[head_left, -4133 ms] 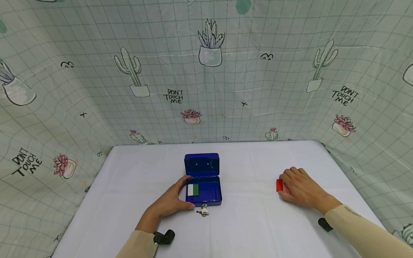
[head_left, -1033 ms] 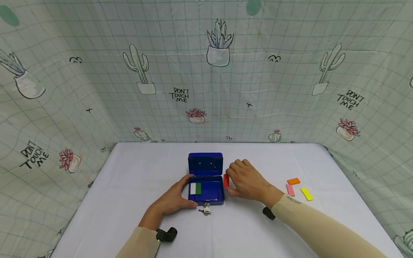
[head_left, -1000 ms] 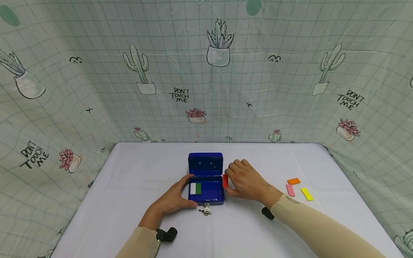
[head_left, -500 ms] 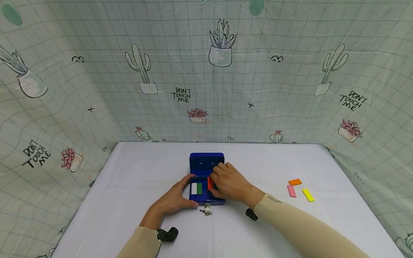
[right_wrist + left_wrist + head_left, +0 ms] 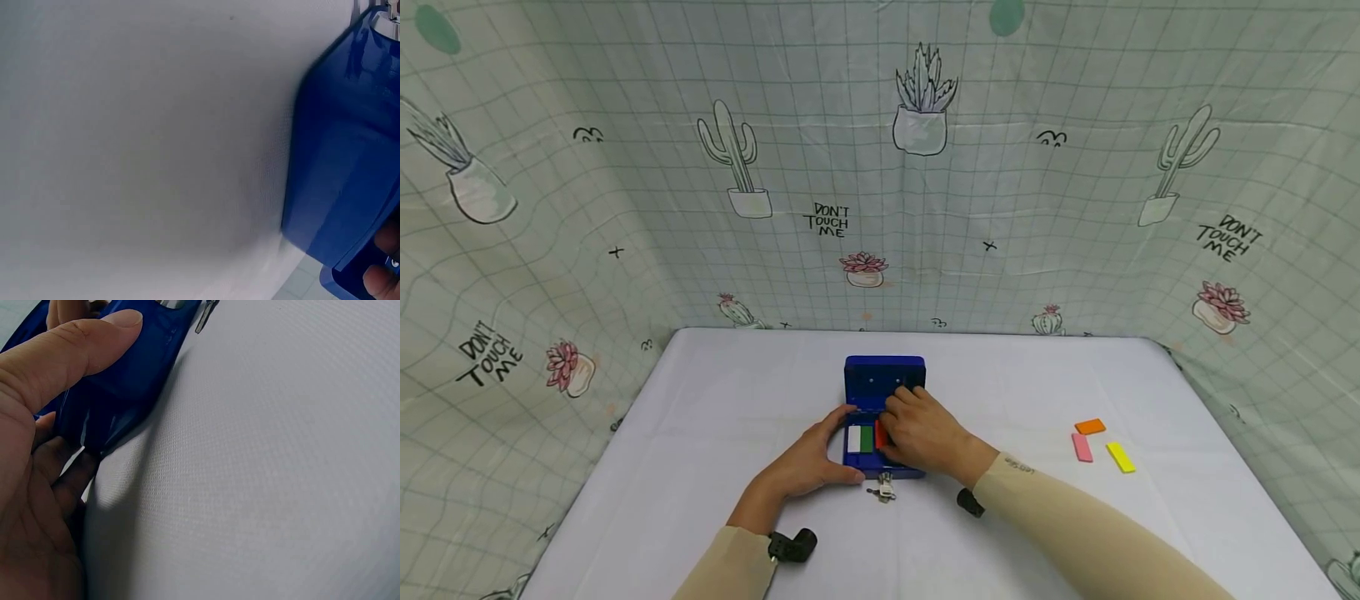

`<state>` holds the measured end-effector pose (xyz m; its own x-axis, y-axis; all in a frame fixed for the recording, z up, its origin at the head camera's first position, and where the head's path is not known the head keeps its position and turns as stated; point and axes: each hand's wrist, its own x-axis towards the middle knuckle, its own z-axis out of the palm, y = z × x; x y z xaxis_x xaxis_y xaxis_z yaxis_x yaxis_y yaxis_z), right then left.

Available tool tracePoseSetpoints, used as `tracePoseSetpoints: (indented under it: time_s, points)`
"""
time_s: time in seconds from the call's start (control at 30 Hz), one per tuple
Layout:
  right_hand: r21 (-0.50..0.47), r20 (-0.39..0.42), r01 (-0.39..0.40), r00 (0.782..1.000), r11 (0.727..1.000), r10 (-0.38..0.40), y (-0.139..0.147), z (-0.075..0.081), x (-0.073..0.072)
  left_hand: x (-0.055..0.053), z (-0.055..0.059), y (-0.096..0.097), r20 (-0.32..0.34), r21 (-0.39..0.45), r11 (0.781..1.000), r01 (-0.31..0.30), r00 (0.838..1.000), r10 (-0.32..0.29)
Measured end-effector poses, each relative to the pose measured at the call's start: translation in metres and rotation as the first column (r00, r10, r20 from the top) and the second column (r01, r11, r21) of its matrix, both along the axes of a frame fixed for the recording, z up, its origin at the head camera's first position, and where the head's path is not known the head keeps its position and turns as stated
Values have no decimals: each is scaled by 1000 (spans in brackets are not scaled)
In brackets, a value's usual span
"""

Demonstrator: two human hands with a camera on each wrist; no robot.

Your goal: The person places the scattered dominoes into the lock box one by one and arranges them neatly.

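A blue metal cash box [image 5: 863,369] stands on the white table with its lid raised. My left hand [image 5: 803,460] grips the box's left side, thumb at the front and fingers at the rear corner; the left wrist view shows the thumb lying along the blue wall [image 5: 134,375]. Inside, a white flat block [image 5: 853,439] and a green flat block [image 5: 867,439] lie side by side at the left. My right hand [image 5: 927,433] reaches into the box and pinches a red flat block [image 5: 880,435] just right of the green one, covering the box's right half.
To the right on the table lie an orange block [image 5: 1090,427], a pink block [image 5: 1082,447] and a yellow block [image 5: 1121,457]. Keys [image 5: 885,492] hang from the lock at the box's front. A cactus-print cloth [image 5: 925,250] surrounds the table's back and sides.
My right hand has carried the red block leftward from the right side of the table, over the box's right wall and down beside the green block. The left hand keeps its grip.
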<state>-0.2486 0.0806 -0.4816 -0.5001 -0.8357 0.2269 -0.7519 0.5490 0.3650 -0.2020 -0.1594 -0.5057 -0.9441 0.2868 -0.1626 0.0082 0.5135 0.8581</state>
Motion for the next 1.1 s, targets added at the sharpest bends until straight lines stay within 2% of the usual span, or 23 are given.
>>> tracePoseSetpoints:
  time_s: [0.53,1.1]
  points:
    - [61,35,25,999,998,-27,-4,-3,1,2,3,1,-4,-6,1000,-2,1000,2]
    - [77,71,40,996,996,-46,-6,-2,2,3,5,1,-12,-34,999,-7,1000,7]
